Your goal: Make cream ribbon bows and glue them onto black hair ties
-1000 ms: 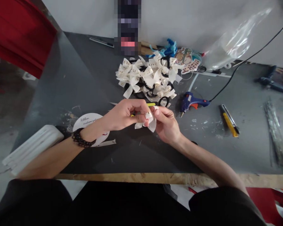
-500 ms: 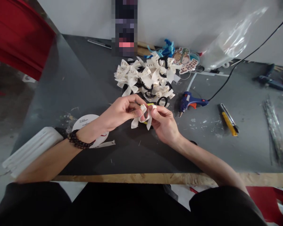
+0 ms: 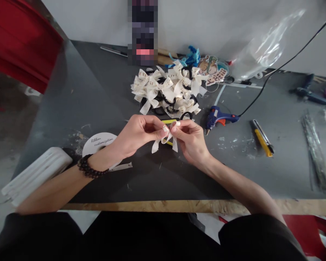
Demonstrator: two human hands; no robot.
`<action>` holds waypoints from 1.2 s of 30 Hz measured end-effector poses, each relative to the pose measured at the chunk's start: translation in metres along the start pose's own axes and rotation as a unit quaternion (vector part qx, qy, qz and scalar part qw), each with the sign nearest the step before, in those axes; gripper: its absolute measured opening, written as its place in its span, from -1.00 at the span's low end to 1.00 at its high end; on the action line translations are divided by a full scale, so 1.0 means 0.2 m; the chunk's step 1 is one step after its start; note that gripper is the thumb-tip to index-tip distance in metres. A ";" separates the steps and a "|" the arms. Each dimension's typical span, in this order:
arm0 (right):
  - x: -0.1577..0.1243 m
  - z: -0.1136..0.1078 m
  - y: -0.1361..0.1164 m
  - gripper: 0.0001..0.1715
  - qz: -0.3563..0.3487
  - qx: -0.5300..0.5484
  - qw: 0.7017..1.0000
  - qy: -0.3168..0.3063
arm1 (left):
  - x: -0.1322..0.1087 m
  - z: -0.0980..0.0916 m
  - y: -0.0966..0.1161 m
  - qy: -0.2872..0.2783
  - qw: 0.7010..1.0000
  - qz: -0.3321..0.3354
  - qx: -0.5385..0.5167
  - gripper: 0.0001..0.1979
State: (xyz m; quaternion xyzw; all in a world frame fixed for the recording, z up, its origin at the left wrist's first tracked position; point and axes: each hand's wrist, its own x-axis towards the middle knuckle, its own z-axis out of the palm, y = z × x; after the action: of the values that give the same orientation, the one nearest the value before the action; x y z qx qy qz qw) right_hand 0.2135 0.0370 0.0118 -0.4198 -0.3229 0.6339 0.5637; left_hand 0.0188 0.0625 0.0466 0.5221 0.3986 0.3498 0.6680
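A white ribbon (image 3: 174, 144) is held between my two hands, its loops pinched above and two tails hanging below. My left hand (image 3: 137, 136), with a dark bead bracelet at the wrist, grips one loop between thumb and fingers. The other loop is pinched by my right hand (image 3: 192, 139). Behind the ribbon, a yellow-edged object (image 3: 169, 121) lies on the table, mostly covered. Just beyond my hands is a heap of white printed ribbon bows (image 3: 167, 85) with black hair ties (image 3: 186, 116) among them.
A blue glue gun (image 3: 218, 117) and a yellow utility knife (image 3: 263, 137) lie to the right. Left are a ribbon spool (image 3: 97, 139) and a long white device (image 3: 38, 174). A plastic bag (image 3: 266, 50) stands at the back; thin strips (image 3: 316, 152) lie far right.
The ribbon's loops have come closer together and its tails have spread apart. My left hand has shifted slightly down and right; my right hand stays nearly in place.
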 end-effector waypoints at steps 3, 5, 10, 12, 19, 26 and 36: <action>0.00 -0.01 -0.01 -0.54 0.029 -0.005 0.999 -0.033 | 0.01 -0.02 0.01 -0.001 1.000 -0.004 -0.025 -0.81; 0.00 -0.02 0.00 -0.42 0.053 -0.006 0.997 -0.058 | 0.01 -0.03 0.02 -0.012 0.999 -0.013 -0.029 -0.80; 0.01 -0.04 0.03 -0.56 -0.052 -0.051 0.997 -0.017 | 0.01 -0.03 0.02 0.000 0.999 -0.026 -0.036 -0.73; 0.02 -0.04 0.04 -0.71 -0.101 -0.090 0.991 0.008 | 0.01 -0.02 0.01 0.004 0.999 -0.025 -0.032 -0.74; -0.04 -0.02 0.00 -0.86 -0.135 -0.188 0.973 -0.008 | 0.01 0.00 -0.02 0.010 0.999 -0.030 -0.040 -0.75; -0.06 0.00 -0.01 -0.63 -0.112 -0.190 0.975 0.003 | 0.01 0.00 -0.04 -0.039 0.998 -0.032 -0.026 -0.78; -0.06 -0.01 -0.04 -0.96 -0.175 -0.254 0.951 -0.029 | -0.01 0.04 -0.03 0.003 0.995 -0.070 -0.070 -0.54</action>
State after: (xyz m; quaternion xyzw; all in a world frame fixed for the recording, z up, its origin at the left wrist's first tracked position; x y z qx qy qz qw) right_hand 0.2191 0.0273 0.0205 -0.4675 -0.5577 0.4345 0.5307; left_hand 0.0250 0.0570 0.0412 0.4437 0.4103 0.3309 0.7248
